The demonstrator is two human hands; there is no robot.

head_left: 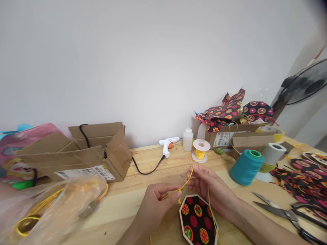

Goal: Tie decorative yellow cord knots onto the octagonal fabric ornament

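Observation:
Between thumb and forefinger, my left hand pinches a yellow cord close to a small knot. My right hand grips the same cord a little higher and to the right, so a short stretch runs between the two hands. A loose length of it hangs from the right hand. Below the hands lies an octagonal panel with a pale rim, covered in dark fabric with red and orange flower prints. The hanging cord passes over its right edge. Whether the cord is fixed to the panel, I cannot tell.
A spool of yellow cord, a squeeze bottle and a white glue gun stand behind. Rightward are a teal thread cone, open scissors and patterned fabric. A cardboard box and plastic bag occupy the left.

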